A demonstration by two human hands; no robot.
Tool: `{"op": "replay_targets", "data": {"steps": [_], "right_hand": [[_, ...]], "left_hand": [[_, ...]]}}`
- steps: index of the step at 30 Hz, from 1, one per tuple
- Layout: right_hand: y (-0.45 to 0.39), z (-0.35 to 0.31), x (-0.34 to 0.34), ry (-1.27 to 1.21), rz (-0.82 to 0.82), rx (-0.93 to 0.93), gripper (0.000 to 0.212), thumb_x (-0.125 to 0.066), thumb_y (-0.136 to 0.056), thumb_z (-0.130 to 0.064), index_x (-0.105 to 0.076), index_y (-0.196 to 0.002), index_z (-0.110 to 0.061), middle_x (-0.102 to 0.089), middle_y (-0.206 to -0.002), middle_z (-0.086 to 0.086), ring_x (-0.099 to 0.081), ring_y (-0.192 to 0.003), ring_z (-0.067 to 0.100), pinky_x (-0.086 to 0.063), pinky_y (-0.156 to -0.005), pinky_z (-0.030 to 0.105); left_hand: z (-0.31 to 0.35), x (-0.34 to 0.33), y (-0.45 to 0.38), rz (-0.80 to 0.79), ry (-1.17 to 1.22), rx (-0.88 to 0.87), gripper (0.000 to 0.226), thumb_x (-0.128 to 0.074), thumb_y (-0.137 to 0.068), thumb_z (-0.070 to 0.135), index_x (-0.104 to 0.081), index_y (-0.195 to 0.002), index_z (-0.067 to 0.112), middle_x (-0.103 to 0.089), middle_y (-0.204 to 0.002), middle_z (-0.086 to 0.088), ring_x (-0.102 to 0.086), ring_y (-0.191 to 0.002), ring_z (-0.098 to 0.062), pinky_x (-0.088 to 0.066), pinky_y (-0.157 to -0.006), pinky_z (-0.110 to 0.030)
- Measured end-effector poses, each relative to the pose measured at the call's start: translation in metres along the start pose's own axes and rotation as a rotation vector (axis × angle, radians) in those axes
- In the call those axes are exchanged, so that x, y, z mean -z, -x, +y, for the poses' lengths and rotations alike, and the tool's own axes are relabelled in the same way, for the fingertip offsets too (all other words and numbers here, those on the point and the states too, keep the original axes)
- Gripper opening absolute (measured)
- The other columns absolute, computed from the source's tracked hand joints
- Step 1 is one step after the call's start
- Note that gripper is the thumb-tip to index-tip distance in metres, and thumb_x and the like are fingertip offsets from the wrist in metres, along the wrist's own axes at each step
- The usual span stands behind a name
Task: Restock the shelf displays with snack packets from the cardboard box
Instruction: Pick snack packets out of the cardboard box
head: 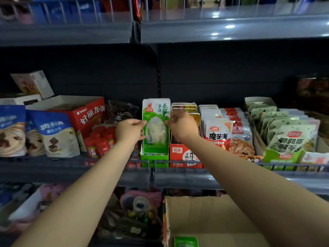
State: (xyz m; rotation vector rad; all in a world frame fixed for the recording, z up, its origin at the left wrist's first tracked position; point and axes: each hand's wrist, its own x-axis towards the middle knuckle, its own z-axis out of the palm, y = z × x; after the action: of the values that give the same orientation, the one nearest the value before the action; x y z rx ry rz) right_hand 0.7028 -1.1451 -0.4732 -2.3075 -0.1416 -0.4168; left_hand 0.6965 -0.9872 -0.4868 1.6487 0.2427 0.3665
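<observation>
Both hands pinch one green-and-white plastic snack packet (156, 125) by its side edges — the left hand (130, 131) on its left edge, the right hand (181, 124) on its right, equally near. The packet stands upright, long axis vertical, its bottom already inside the green cardboard display tray (154, 158) on the shelf (187, 179), directly ahead of the hands. Seating it likely means pushing straight down. The brown cardboard box (204, 216) sits below — a green packet (186, 242) shows inside.
</observation>
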Motion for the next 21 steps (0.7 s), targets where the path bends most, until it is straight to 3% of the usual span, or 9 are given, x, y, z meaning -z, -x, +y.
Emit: {"op": "replay_targets", "data": {"steps": [4, 6, 7, 9, 12, 14, 17, 21], "right_hand": [[0.0, 0.01, -0.008, 0.111, -0.087, -0.062, 0.031, -0.064, -0.087, -0.028, -0.046, -0.062, -0.022, -0.056, -0.074, 0.001, -0.055, -0.074, 0.023, -0.039, -0.062, 0.025], [0.001, 0.014, -0.012, 0.123, -0.081, -0.051, 0.029, -0.065, -0.086, -0.029, -0.047, -0.064, -0.024, -0.058, -0.076, 0.002, -0.055, -0.074, 0.023, -0.039, -0.061, 0.025], [0.001, 0.015, -0.013, 0.113, -0.072, -0.041, 0.023, -0.066, -0.086, -0.028, -0.05, -0.069, -0.022, -0.059, -0.081, 0.003, -0.056, -0.075, 0.023, -0.04, -0.061, 0.026], [0.002, 0.015, -0.014, 0.066, -0.055, -0.028, 0.013, -0.068, -0.084, -0.028, -0.059, -0.088, -0.019, -0.062, -0.093, 0.005, -0.059, -0.082, 0.023, -0.045, -0.064, 0.028], [0.005, 0.015, -0.013, -0.01, -0.046, -0.05, 0.031, -0.069, -0.084, -0.027, -0.062, -0.111, -0.014, -0.065, -0.094, 0.005, -0.062, -0.087, 0.023, -0.052, -0.075, 0.033], [0.009, 0.015, -0.011, -0.006, -0.047, -0.053, 0.033, -0.067, -0.086, -0.028, -0.062, -0.116, -0.014, -0.068, -0.096, 0.006, -0.063, -0.089, 0.023, -0.054, -0.077, 0.034], [0.014, 0.015, -0.007, -0.004, -0.048, -0.042, 0.036, -0.065, -0.088, -0.028, -0.061, -0.122, -0.016, -0.07, -0.096, 0.006, -0.065, -0.087, 0.022, -0.055, -0.078, 0.035], [0.032, 0.011, 0.007, -0.045, -0.028, -0.008, 0.034, -0.061, -0.089, -0.023, -0.062, -0.122, -0.017, -0.07, -0.096, 0.002, -0.063, -0.083, 0.017, -0.054, -0.08, 0.032]], "left_hand": [[-0.01, -0.005, 0.01, 0.005, -0.197, -0.046, 0.015, -0.067, -0.087, 0.01, -0.07, -0.099, 0.003, -0.064, -0.085, -0.002, -0.068, -0.077, -0.028, -0.059, -0.065, -0.031], [-0.013, -0.008, 0.015, 0.017, -0.26, -0.124, 0.02, -0.066, -0.086, 0.008, -0.069, -0.105, 0.001, -0.063, -0.076, 0.004, -0.069, -0.078, -0.03, -0.059, -0.07, -0.041], [-0.014, -0.009, 0.018, 0.022, -0.283, -0.158, 0.022, -0.066, -0.086, 0.008, -0.068, -0.107, 0.001, -0.063, -0.076, 0.007, -0.068, -0.077, -0.027, -0.058, -0.071, -0.041], [-0.014, -0.011, 0.026, 0.033, -0.375, -0.221, 0.024, -0.065, -0.087, 0.012, -0.068, -0.11, 0.005, -0.066, -0.087, 0.005, -0.061, -0.07, -0.016, -0.051, -0.064, -0.027], [-0.016, -0.013, 0.035, 0.032, -0.413, -0.249, 0.025, -0.063, -0.089, 0.014, -0.066, -0.114, 0.01, -0.066, -0.09, 0.003, -0.056, -0.061, -0.009, -0.036, -0.042, -0.01], [-0.015, -0.014, 0.041, 0.042, -0.415, -0.242, 0.028, -0.062, -0.09, 0.015, -0.064, -0.118, 0.011, -0.066, -0.091, 0.001, -0.059, -0.064, -0.015, -0.034, -0.039, -0.009], [-0.012, -0.015, 0.05, 0.038, -0.44, -0.239, 0.032, -0.061, -0.091, 0.016, -0.061, -0.122, 0.011, -0.068, -0.107, -0.004, -0.058, -0.073, -0.015, -0.04, -0.053, -0.02], [-0.009, -0.015, 0.066, 0.033, -0.429, -0.231, 0.041, -0.061, -0.091, 0.016, -0.054, -0.131, 0.007, -0.058, -0.131, -0.005, -0.056, -0.115, -0.019, -0.045, -0.091, -0.026]]}}
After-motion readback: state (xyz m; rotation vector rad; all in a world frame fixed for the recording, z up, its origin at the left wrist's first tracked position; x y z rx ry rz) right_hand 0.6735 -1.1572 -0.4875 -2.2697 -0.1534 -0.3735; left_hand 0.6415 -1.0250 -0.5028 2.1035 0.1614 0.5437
